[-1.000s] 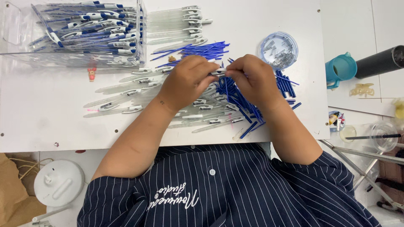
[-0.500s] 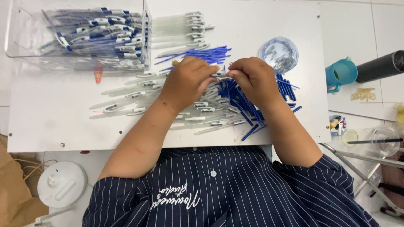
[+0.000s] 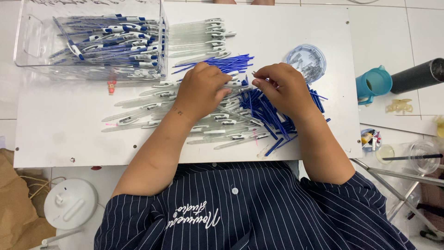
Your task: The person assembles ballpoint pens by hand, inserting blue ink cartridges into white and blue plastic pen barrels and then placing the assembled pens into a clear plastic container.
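On the white worktop (image 3: 60, 134), the person's left hand (image 3: 203, 90) and right hand (image 3: 284, 85) meet over a heap of pen parts. The left hand's fingers are curled shut around a translucent pen barrel (image 3: 238, 84) that pokes out toward the right hand; the right hand's fingers are pinched together at its tip, though what they pinch is too small to tell. Both hands rest above the pile of clear pen barrels (image 3: 152, 109), which spreads left of them, and the pile of blue refills (image 3: 268, 113) lies just under the right hand. Beyond the hands, a clear plastic bin (image 3: 32, 46) holds finished blue-and-white pens (image 3: 115, 41). A round clear tub of small springs (image 3: 307, 60) sits just beyond the right hand. A teal cup (image 3: 372, 83) stands off the worktop, well right of that hand.
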